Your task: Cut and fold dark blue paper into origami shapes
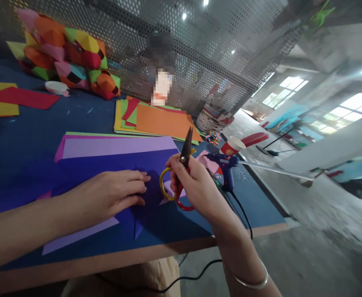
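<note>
My right hand [196, 185] grips a pair of scissors [182, 165] with red and yellow handles, blades closed and pointing up and away. My left hand [113, 194] lies flat, fingers together, pressing on a dark blue sheet of paper [119, 167] on the blue table. A small folded blue piece [137, 227] sticks out just below the left hand. Under the blue sheet lies a purple sheet [116, 146]. The two hands are about a hand's width apart.
A blue glue gun [226, 167] with a black cord lies right of my right hand, beside a red paper cup [232, 146]. A stack of coloured sheets topped with orange [159, 119] sits behind. Folded paper shapes [66, 53] stand far left against perforated mesh. The table's wooden edge [137, 255] runs close in front.
</note>
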